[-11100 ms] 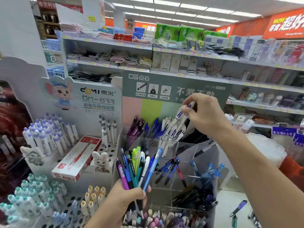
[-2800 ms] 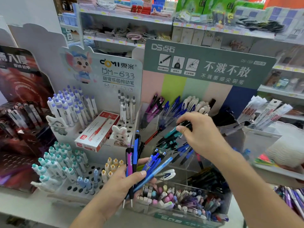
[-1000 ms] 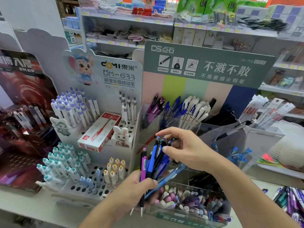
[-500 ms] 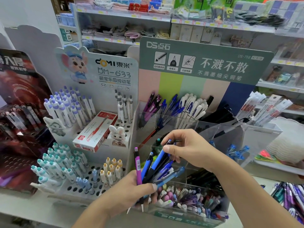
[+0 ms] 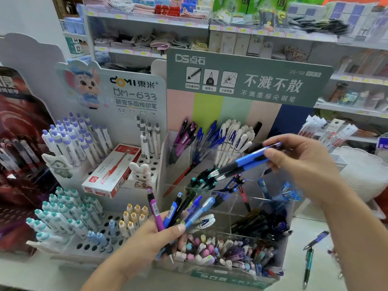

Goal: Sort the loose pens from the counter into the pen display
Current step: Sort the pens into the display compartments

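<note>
My left hand grips a fanned bunch of pens, purple, blue, black and one white, low in front of the clear tiered pen display. My right hand pinches two blue-and-black pens by their upper ends. Their tips point left over the display's middle tier, above the teal-tipped pens. The back tier holds purple, blue and white pens. Two loose pens lie on the counter at the right.
Left of the display stands a white perforated pen stand with lilac, teal and yellow capped pens and a red pen box. A green header sign tops the display. Store shelves fill the background. A white scalloped holder sits right.
My right hand pulled two blue pens out of the bunch in my left hand and lifted them up and right over the middle tier. The left hand's bunch shrank.
</note>
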